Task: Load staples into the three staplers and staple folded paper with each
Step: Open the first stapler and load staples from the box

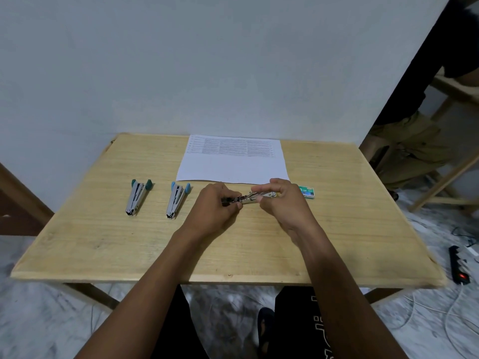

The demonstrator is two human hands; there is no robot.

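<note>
Two metal staplers lie open on the wooden table [103,250]: one with dark green ends [136,196] at the left, one with light blue ends [177,199] beside it. A third stapler [250,199] is held just above the table between both hands. My left hand [215,206] grips its dark left end. My right hand [281,198] pinches its metal right part from above. A sheet of printed paper [233,161] lies flat behind the hands. A green staple box [307,192] sits just right of my right hand.
The table stands against a pale wall. At the right, a person in dark clothes sits on a wooden frame [440,177]. A black power strip [458,266] and white cables lie on the marble floor at the right.
</note>
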